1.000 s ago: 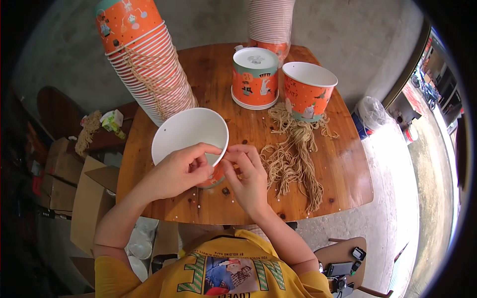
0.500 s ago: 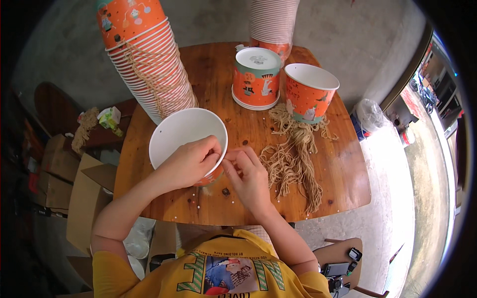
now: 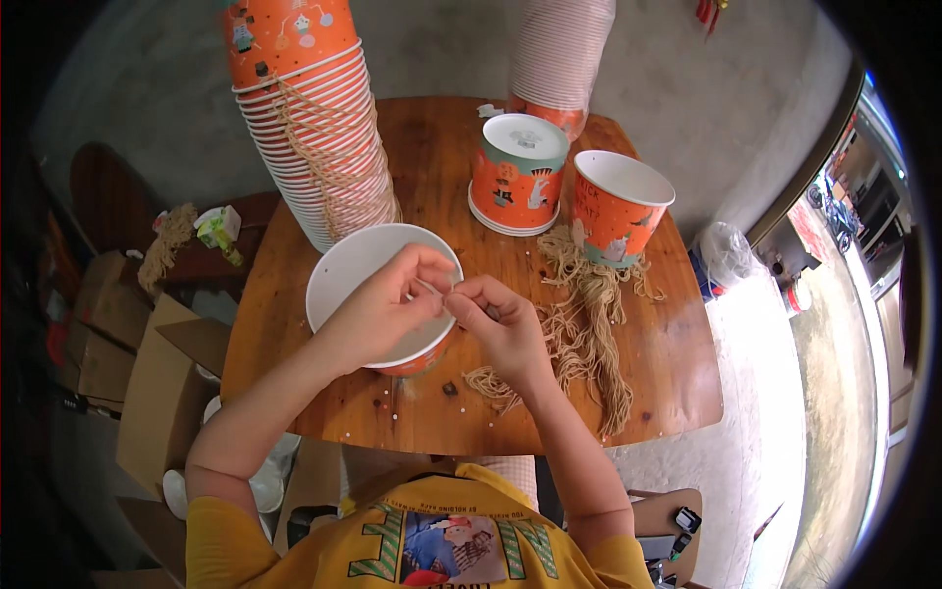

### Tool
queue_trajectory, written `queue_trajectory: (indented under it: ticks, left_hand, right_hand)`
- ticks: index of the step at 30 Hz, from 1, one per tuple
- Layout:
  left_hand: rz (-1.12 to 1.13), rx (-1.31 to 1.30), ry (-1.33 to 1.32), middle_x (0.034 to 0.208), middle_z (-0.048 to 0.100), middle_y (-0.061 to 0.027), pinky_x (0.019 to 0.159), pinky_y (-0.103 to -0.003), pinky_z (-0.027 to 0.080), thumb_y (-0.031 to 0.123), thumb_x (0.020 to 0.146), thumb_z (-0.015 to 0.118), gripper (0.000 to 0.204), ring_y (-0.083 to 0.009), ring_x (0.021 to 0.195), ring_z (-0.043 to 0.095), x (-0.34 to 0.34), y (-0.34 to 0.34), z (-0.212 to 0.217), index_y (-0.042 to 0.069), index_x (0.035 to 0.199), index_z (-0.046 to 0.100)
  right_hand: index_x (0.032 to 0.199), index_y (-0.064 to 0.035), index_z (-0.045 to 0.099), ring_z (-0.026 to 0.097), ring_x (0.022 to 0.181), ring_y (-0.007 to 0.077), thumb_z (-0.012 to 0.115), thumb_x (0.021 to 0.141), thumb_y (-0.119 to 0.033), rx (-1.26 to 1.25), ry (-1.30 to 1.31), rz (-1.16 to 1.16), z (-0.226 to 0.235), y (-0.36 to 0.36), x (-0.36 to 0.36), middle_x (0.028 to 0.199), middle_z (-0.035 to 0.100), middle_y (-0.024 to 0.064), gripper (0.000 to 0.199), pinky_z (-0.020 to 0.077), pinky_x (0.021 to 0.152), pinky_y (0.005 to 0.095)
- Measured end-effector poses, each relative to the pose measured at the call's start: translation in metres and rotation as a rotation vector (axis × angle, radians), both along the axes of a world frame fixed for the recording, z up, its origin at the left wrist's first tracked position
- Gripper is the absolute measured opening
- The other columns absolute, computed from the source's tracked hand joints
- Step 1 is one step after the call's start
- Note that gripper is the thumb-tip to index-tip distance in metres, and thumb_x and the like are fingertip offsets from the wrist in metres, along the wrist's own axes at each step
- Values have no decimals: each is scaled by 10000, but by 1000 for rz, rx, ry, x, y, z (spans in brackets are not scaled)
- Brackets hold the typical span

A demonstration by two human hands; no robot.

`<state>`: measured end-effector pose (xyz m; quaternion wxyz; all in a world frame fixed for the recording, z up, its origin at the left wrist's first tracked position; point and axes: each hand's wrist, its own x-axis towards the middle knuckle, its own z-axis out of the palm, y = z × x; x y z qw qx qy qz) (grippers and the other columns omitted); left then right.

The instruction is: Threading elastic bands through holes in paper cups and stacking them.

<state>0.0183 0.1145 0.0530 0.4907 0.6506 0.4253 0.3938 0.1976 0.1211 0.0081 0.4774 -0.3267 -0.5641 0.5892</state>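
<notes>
A paper tub (image 3: 339, 280), orange outside and white inside, stands upright on the table in front of me, with a small hole near its rim. My left hand (image 3: 397, 299) reaches over its mouth, thumb and fingers closed at the right side of the rim. Just outside that rim my right hand (image 3: 498, 329) is pinched, its fingertips meeting those of the left. Whatever lies between the fingertips is too small to make out. Beside my right wrist a bundle of beige string (image 3: 603, 344) spreads over the wood, some strands passing under the wrist.
A tall leaning stack of tubs (image 3: 329, 147), draped with string loops, rises at the left. On the wooden table (image 3: 432, 157) also stand an upturned tub (image 3: 517, 182), an upright tub (image 3: 618, 216) on the string, and a wrapped stack (image 3: 559, 59). Cardboard boxes (image 3: 162, 393) sit lower left.
My left fingers have lifted and loosened from the rim, and both hands' fingertips now meet there. String strands now show farther left under my right wrist. The whole view has shifted slightly.
</notes>
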Motion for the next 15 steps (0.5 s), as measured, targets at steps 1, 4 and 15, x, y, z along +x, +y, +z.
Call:
queue_trajectory:
  ticks: [1,4,15]
  left_hand:
    - [4,3,-3,986,578,-8,735,-255,458,50,899,580,272,-95,870,553,0,0,1,49,1166,528]
    - [-50,-292,-137,998,613,-46,831,-263,468,34,886,592,380,-106,874,558,0,1,2,21,1252,487]
    - [-39,-384,-237,887,630,-32,631,-200,435,130,958,543,92,-61,717,547,0,5,-2,39,956,557]
  right_hand:
    - [984,-26,649,514,733,12,629,938,-98,3,-3,4,1,0,-1,804,605,-55,89,417,688,186]
    - [962,-30,646,517,742,19,609,952,-98,-9,32,30,5,1,-1,783,603,-51,78,428,715,196]
    - [967,-44,614,599,593,226,660,907,-199,291,-780,-28,46,-2,43,772,664,115,172,482,574,313]
